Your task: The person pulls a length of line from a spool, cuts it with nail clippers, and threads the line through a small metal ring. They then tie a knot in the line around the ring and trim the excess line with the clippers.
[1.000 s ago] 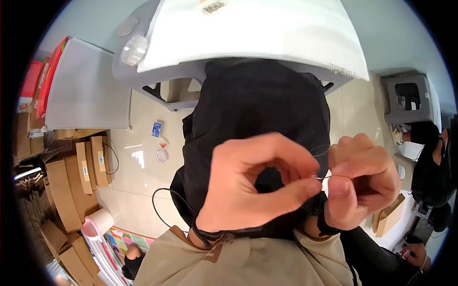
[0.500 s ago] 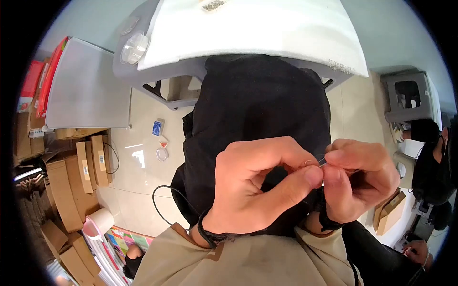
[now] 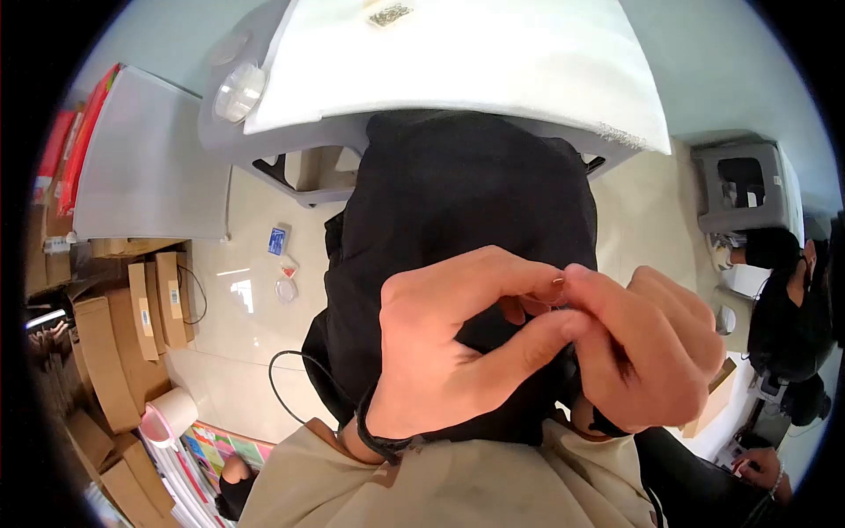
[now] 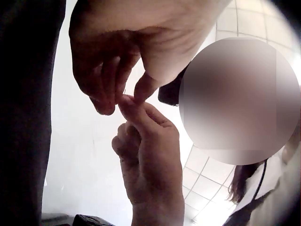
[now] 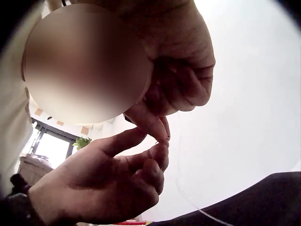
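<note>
My left hand [image 3: 449,343] and right hand [image 3: 651,352] meet fingertip to fingertip above the lap. A tiny gold-coloured metal piece [image 3: 557,282] shows where both index fingertips come together; its kind is too small to tell. The right thumb and index finger pinch at this spot. Curled round from the other side, the left fingers hold a thin line [image 3: 547,304], while the left thumb lies close to the right fingertips. In the right wrist view, the thin pale line [image 5: 178,181] trails down from the fingers toward the dark cloth. Fingers partly hide both the line and metal piece.
Black cloth [image 3: 475,194] covers the lap. Ahead stands a white-topped table [image 3: 475,70] bearing a small box of tiny pieces [image 3: 390,15]; a clear round container [image 3: 239,92] is at its left. Cardboard boxes [image 3: 106,352] stand left. Another person's hand [image 3: 761,471] appears lower right.
The right hand has turned over, its index finger now reaching across to the left index fingertip. The left thumb and index finger have spread apart. The loop of line is less visible.
</note>
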Motion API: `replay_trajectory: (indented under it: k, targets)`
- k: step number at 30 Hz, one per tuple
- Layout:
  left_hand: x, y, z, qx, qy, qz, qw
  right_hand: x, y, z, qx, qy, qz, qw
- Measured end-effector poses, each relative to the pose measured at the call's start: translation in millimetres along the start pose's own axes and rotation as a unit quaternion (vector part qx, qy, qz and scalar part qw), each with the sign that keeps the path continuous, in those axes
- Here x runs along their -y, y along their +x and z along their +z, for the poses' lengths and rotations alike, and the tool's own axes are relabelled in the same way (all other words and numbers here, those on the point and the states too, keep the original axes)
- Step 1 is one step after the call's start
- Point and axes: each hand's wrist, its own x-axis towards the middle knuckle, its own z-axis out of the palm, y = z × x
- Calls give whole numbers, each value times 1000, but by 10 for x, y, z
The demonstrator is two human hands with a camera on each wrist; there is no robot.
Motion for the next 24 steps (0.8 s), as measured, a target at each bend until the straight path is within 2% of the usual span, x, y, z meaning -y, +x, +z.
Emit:
replay_trajectory:
  k: [3,7,11,15,18,22,24]
  targets:
    - [-6,-13,16,-15,-2,-28,999,-35,-5,3,0,-18,-25,1000]
    - [-78,-56,64,-42,-13,-88,995,59,-30,-15,-16,-41,-2,999]
    - [-92,-112,94,-41,4,-45,998,84,-101,-54,-28,23,46,998]
    - [-176,-144,60,-24,14,-13,1000,173,-68,-186,26,126,203,971]
    - [-179,-111,20,-5,17,30,999,121,-121,-116,7,223,220,950]
    - [-83,-56,-28,17,-9,78,997,63,-94,-70,8,278,193,941]
    - [-109,-42,-76,46,6,64,997,2,-102,-70,27,288,167,943]
